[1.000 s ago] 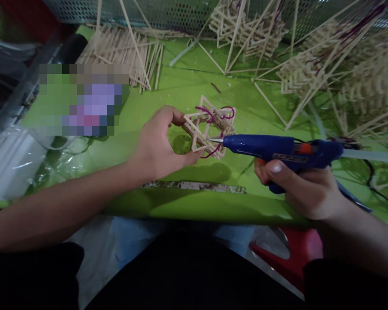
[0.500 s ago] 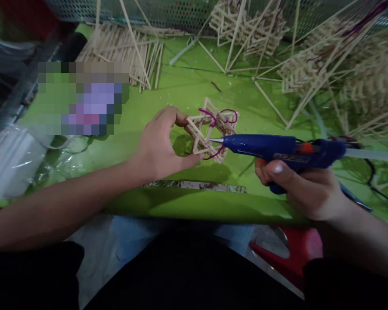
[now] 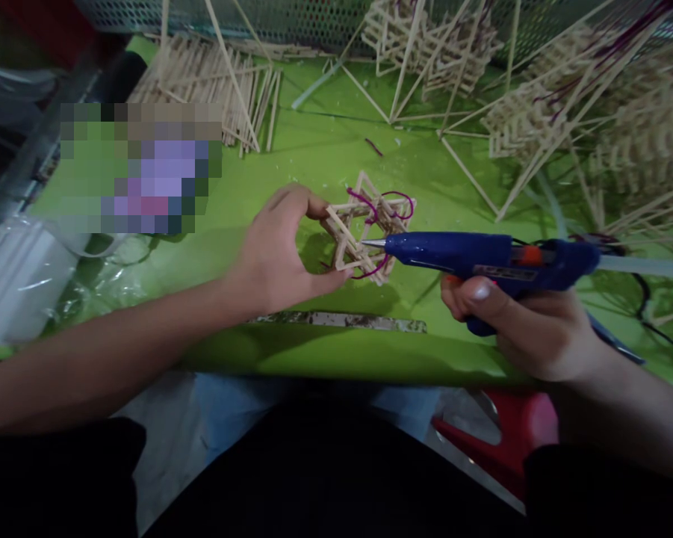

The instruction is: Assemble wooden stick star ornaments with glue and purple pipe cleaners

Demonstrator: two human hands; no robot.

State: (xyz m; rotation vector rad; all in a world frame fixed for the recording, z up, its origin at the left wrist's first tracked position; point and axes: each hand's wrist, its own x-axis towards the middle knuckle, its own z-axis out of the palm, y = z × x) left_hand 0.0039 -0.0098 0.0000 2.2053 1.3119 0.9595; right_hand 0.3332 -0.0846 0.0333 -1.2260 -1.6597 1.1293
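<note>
Between the thumb and fingers of my left hand (image 3: 280,258) is a small star-shaped frame of thin wooden sticks (image 3: 344,237), with purple cord looped through it. My right hand (image 3: 529,321) grips a blue hot glue gun (image 3: 453,252), pointing left. Its metal nozzle reaches the left part of the frame; whether the tip touches a stick I cannot tell. A clear glue stick (image 3: 644,267) juts from the gun's back end. Below the frame, a flat stained strip (image 3: 341,321) lies along the table's front edge.
Loose wooden sticks (image 3: 202,90) lie in a pile at the back left. Several stacked stick structures (image 3: 526,127) with purple cords fill the back right of the green table (image 3: 314,142). Clear plastic wrapping (image 3: 84,284) sits at left. A black cable (image 3: 644,299) runs at right.
Both hands, the stick frame and the glue gun keep nearly the same places. The whole view has shifted very slightly.
</note>
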